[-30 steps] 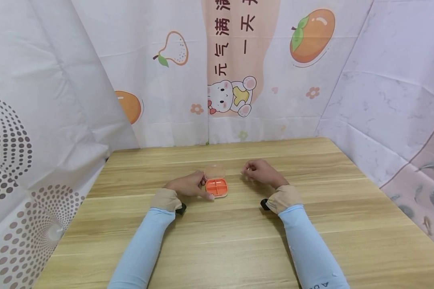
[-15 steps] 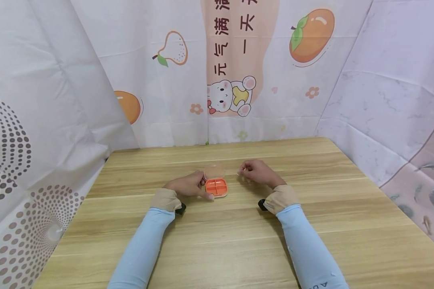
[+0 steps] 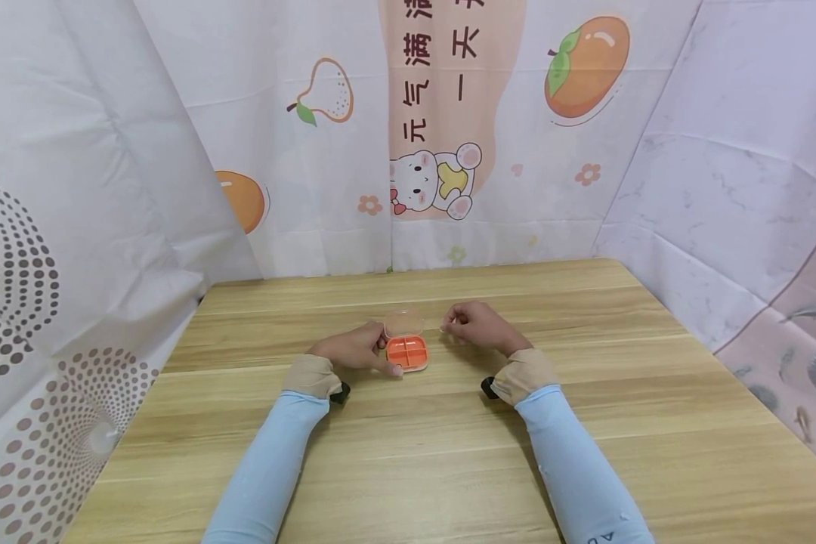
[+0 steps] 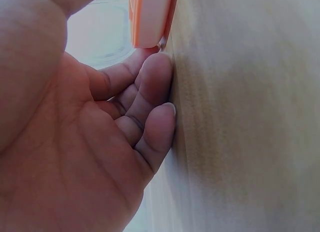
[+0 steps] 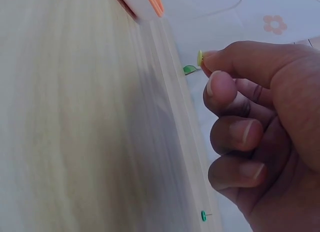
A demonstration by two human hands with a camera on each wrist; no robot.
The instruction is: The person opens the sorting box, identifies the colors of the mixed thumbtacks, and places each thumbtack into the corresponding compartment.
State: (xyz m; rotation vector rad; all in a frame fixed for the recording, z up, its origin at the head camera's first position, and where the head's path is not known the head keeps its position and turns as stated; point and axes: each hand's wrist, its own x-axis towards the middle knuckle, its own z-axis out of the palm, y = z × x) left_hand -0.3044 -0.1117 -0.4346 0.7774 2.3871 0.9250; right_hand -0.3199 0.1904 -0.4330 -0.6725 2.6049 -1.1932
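Pinching, right hand (image 5: 270, 122): small yellow disc (image 5: 200, 58), thumb to forefinger.
Left hand (image 3: 357, 349): gripping orange box (image 3: 406, 352) at its left side.
Clear lid (image 3: 404, 324): open behind compartments.

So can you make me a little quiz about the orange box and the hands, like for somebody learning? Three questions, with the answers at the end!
1. How many compartments does the orange box have?
2. True or false: the clear lid is closed over the orange box.
3. What is in the right hand's grip? A) a spoon; B) a small yellowish thing; C) a cup.

Key:
1. Four, split by a cross-shaped divider.
2. False; the clear lid is open, on the box's far side.
3. B; the right wrist view shows it pinched at the fingertips.
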